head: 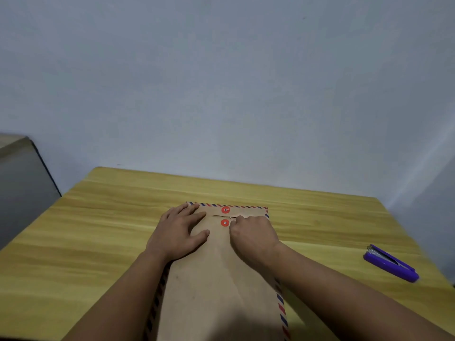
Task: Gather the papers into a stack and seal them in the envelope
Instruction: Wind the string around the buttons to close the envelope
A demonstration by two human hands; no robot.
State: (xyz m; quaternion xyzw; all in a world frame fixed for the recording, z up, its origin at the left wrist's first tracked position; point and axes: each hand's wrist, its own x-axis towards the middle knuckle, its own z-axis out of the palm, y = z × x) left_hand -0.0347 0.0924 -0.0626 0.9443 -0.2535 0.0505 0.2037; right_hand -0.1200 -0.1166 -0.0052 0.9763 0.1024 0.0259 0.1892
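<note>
Left hand (181, 232) flat on envelope (216, 286); right hand (253, 236) pinches string (231, 220).

A purple stapler (391, 263) lies on the yellow wooden table (103, 217), right side.

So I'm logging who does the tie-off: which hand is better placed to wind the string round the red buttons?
Right hand: its fingertips pinch by the lower button. Left hand lies flat on the envelope.
</note>
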